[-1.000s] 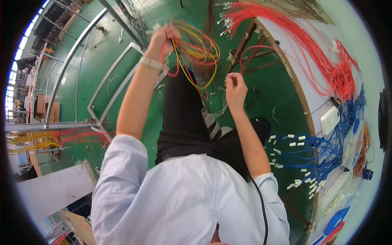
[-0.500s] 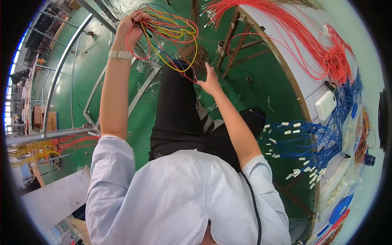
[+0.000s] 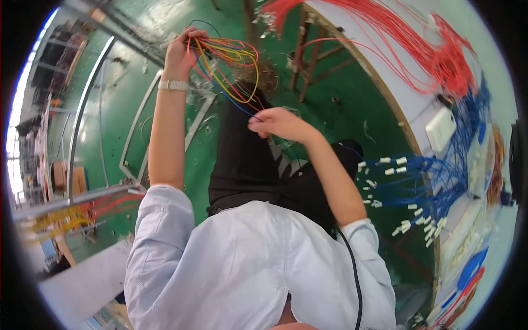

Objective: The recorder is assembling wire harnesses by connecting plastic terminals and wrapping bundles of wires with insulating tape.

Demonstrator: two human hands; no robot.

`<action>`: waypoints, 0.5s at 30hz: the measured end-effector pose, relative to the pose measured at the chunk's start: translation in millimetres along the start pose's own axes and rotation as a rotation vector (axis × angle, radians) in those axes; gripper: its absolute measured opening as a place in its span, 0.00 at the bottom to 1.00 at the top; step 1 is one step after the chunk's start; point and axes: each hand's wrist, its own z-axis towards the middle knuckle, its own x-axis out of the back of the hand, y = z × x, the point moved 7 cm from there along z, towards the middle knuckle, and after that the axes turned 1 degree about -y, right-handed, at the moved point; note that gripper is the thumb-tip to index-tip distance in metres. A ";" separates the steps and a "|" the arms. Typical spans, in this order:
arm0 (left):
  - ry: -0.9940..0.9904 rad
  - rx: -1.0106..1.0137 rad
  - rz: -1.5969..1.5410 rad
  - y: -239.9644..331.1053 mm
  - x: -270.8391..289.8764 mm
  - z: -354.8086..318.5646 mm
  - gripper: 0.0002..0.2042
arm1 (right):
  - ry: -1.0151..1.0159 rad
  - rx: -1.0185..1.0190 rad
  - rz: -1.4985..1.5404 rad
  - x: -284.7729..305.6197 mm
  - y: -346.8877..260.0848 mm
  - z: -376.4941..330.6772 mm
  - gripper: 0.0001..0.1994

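Observation:
My left hand (image 3: 184,47), raised at the upper left, is closed around a looped bundle of wires (image 3: 234,50) in red, yellow and blue. The loops hang out to the right of the fist. Above my right thigh and knee area, my right hand (image 3: 278,124) has its fingers closed on the blue and red wires (image 3: 240,104) that run down from the bundle. Their ends by the right fingers are too small to make out.
At right, a curved table (image 3: 379,71) carries a heap of red wires (image 3: 448,69), a white box (image 3: 440,136) and blue wires (image 3: 440,181) whose white connectors (image 3: 404,225) overhang its edge. A metal frame (image 3: 82,99) stands at left. Scraps litter the green floor.
My right hand has gone from spread fingers to a closed grip on wires, moving slightly down and left. My left hand and the bundle have shifted a little down; the view has shifted too.

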 end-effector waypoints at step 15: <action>0.316 -0.012 -0.034 -108.2 -26.5 -7.1 0.10 | 0.460 0.423 -0.472 -2.4 -41.4 49.1 0.12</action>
